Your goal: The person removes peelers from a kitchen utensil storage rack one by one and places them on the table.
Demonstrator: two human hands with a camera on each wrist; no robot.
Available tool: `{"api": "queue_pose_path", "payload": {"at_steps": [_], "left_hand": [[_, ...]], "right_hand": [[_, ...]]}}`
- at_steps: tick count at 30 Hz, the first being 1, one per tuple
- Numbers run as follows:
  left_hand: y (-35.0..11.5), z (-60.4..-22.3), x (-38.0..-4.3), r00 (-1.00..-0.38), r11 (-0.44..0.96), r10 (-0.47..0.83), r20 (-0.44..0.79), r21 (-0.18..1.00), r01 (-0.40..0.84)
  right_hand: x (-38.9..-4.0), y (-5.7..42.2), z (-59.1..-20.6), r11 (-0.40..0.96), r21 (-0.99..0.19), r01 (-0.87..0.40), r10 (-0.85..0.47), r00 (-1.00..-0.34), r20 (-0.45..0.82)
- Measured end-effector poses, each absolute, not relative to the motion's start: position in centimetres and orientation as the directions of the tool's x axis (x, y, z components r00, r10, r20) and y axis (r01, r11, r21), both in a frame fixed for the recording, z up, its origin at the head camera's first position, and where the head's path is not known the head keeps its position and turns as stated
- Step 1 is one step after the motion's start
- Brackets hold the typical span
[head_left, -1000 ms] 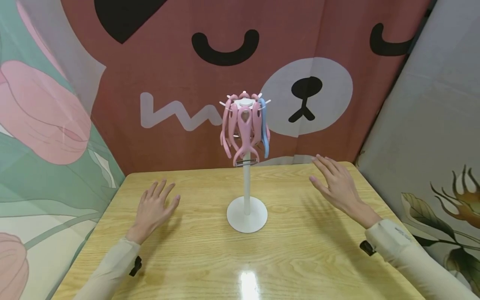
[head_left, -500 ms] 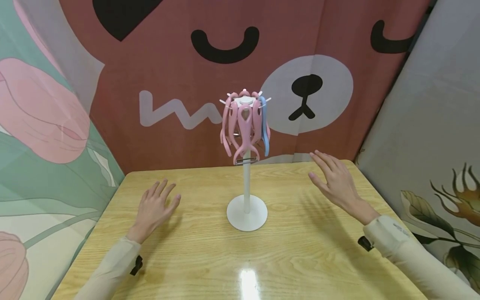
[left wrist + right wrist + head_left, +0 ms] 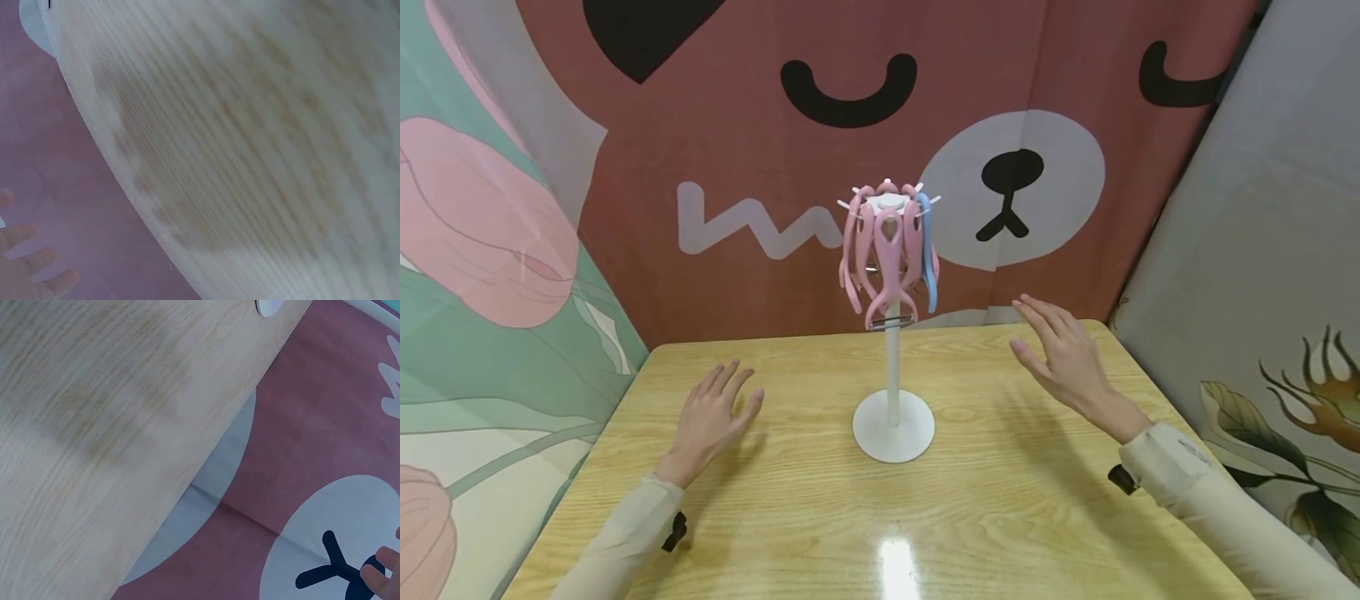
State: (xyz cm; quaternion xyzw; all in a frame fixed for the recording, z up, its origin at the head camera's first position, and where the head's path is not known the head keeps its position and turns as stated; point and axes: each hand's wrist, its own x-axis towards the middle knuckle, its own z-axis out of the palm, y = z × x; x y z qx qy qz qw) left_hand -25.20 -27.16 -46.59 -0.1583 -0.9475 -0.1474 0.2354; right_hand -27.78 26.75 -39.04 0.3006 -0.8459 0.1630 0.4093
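Observation:
A white stand (image 3: 892,367) with a round base rises from the middle of the table in the head view. From the prongs around its top hang several pink Y-shaped peelers (image 3: 890,267), the front one showing its metal blade. One blue peeler (image 3: 928,262) hangs on the right side, edge-on. My left hand (image 3: 706,423) hovers over the table left of the stand, fingers loosely spread and holding nothing. To the right, my right hand (image 3: 1066,362) is also free of any object, its fingers extended. Fingertips (image 3: 53,284) show at the lower left of the left wrist view.
The wooden table (image 3: 790,517) ends at a rounded back edge. Behind it hangs a reddish-brown cloth (image 3: 730,292) with a printed bear face. Patterned cloths flank the table, a floral one (image 3: 482,358) at left and a grey one (image 3: 1240,275) at right.
My right hand has drifted slightly left and forward. The left hand has barely moved, and the stand with its peelers stays as it was.

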Motion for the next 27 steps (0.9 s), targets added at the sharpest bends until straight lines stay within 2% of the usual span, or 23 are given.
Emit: {"api": "queue_pose_path", "payload": {"at_steps": [12, 20, 27], "left_hand": [[-26.6, -46.5, -25.4, -0.8, 0.892, 0.251, 0.545, 0.19, 0.409], [-25.9, -46.1, -25.8, -0.798, 0.889, 0.257, 0.545, 0.191, 0.417], [-25.5, -46.3, -25.6, -0.793, 0.884, 0.264, 0.549, 0.191, 0.426]], "right_hand": [[-27.5, 26.0, -38.0, 0.75, -0.024, -0.661, -0.39, -0.47, 0.792], [-27.6, 25.6, -37.3, 0.73, -0.001, -0.683, -0.373, -0.4, 0.837], [-27.4, 25.3, -36.9, 0.72, -0.022, -0.694, -0.355, -0.396, 0.847]]}}
